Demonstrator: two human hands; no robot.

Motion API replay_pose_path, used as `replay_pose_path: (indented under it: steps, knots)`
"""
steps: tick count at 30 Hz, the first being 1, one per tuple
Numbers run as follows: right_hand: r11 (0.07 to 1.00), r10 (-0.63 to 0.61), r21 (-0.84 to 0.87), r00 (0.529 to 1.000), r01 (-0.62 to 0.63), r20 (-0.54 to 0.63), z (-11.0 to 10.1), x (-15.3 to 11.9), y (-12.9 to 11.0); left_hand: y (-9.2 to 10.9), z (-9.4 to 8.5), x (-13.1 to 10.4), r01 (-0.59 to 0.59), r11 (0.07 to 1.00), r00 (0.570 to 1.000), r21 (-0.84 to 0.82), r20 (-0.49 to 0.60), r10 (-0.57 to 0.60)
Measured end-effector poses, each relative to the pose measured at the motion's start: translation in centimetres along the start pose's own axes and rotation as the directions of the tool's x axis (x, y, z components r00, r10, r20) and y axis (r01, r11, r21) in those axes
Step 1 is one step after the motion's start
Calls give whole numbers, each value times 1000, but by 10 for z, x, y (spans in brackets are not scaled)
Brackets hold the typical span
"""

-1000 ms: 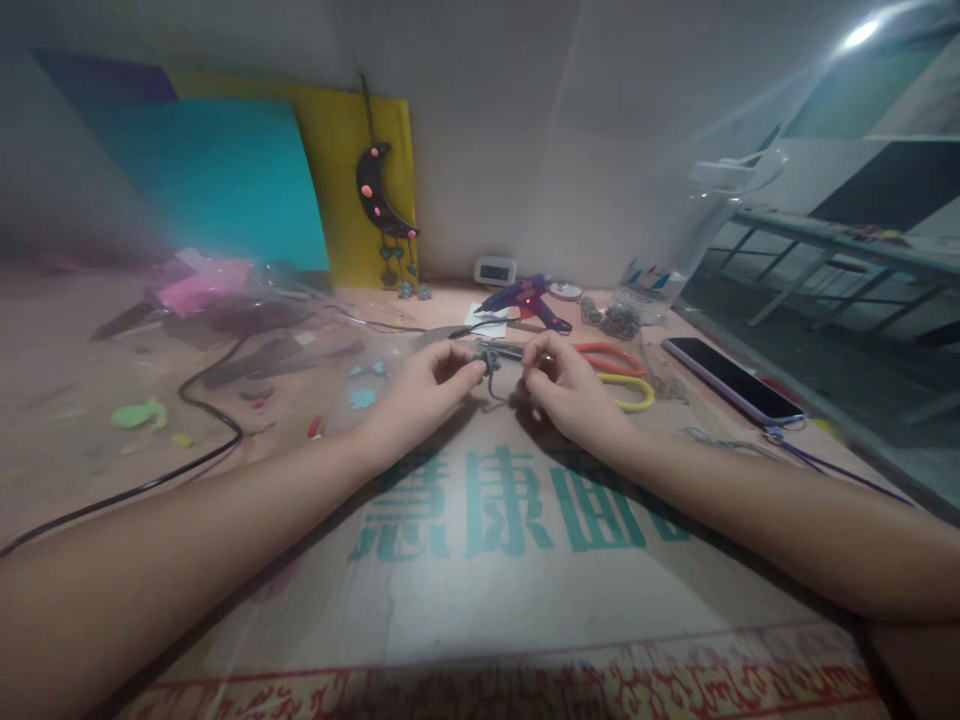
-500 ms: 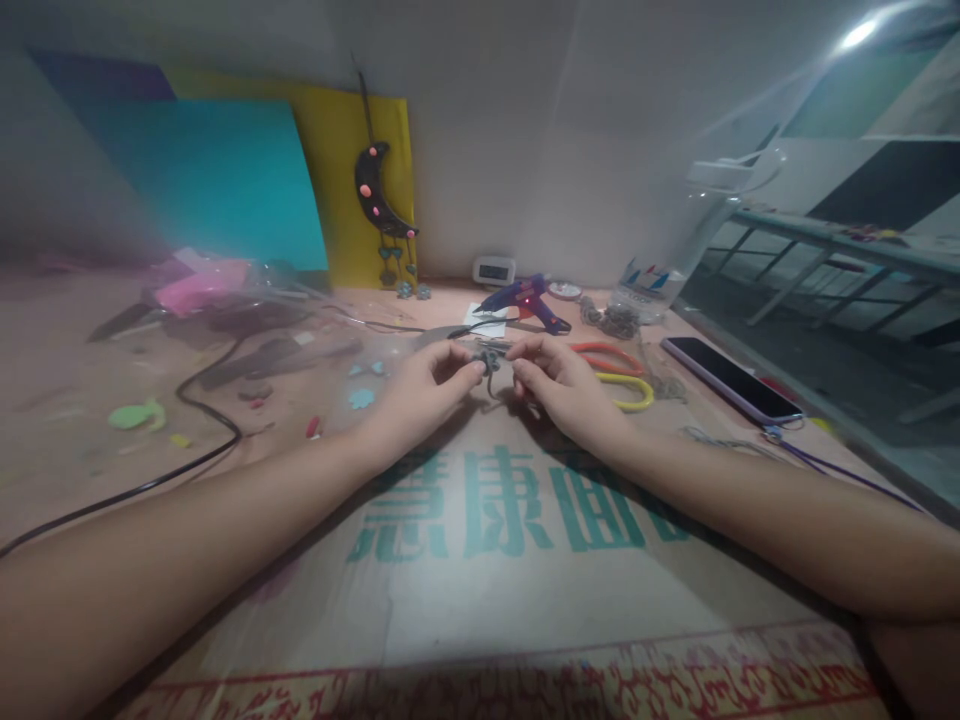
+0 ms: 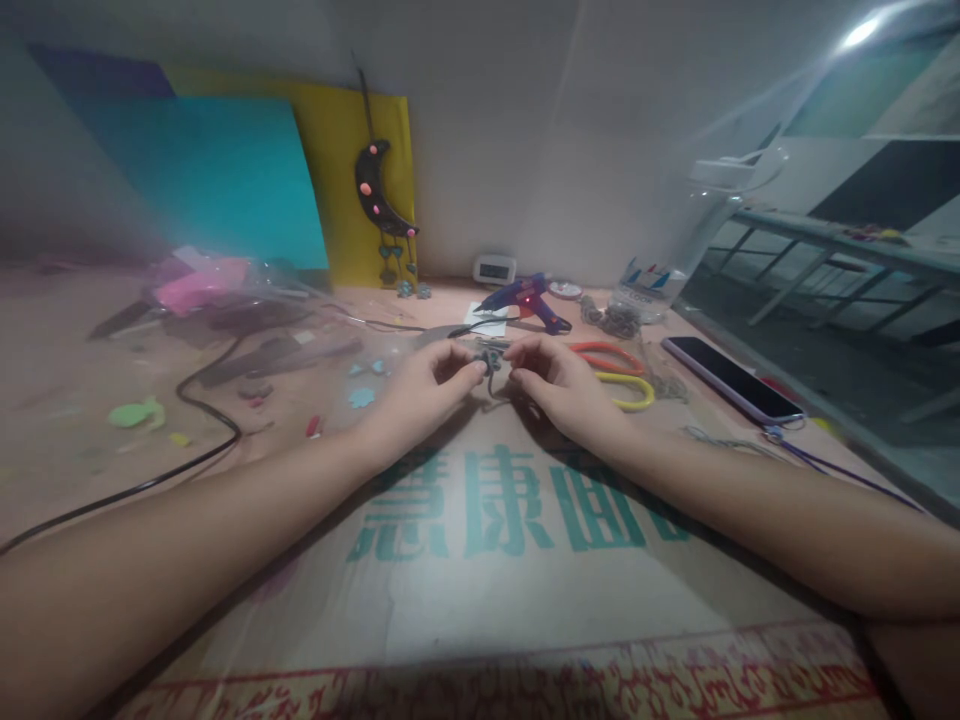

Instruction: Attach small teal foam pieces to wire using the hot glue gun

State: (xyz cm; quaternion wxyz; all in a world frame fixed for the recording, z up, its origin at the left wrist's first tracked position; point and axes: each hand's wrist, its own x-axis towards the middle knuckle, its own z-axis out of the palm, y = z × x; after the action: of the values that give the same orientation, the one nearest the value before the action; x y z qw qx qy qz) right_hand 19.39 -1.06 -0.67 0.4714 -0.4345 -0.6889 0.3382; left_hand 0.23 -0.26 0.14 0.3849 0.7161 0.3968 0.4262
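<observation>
Near the middle of the table, my left hand [image 3: 442, 385] pinches a small grey piece of coiled cord [image 3: 491, 360] between thumb and forefinger. A thin tail of the cord hangs down below it. My right hand [image 3: 555, 385] is curled at the piece's right edge, thumb and forefinger close together; whether anything is between them is too small to make out. Just behind the hands lie scissors with an orange handle loop [image 3: 607, 357] and a yellow handle loop [image 3: 626, 392]; their blades are mostly hidden.
A blue glue gun [image 3: 525, 300] with a red light rests behind my hands, by a small digital clock [image 3: 494, 270]. A phone [image 3: 731, 380] and a clear plastic jug [image 3: 675, 250] are on the right. Light-blue cutouts [image 3: 361, 398] and a black cable [image 3: 210, 440] lie left. A moon ornament [image 3: 379, 195] hangs behind.
My right hand has shifted slightly left, closer to the grey cord piece. My left hand keeps its pinch in almost the same place.
</observation>
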Motion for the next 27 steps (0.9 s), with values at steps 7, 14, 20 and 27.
replay_pose_path:
  steps: [7, 14, 20, 27]
  knots:
    - [995, -47, -92, 999, 45, -21, -1, 0, -1, -1, 0, 1, 4, 1000, 1000, -9, 1, -4]
    - [997, 59, -40, 998, -59, -20, 0, -6, -11, -2, 1, 1, 13, 1000, 1000, -16, 2, -13]
    - [998, 41, -53, 999, -42, -31, -1, -7, -11, -4, 0, 0, 1, 1000, 1000, -22, 8, -1]
    - [999, 25, 26, 1000, -25, -7, 1, -4, -5, -2, 1, 0, 1, 1000, 1000, -16, 5, -1]
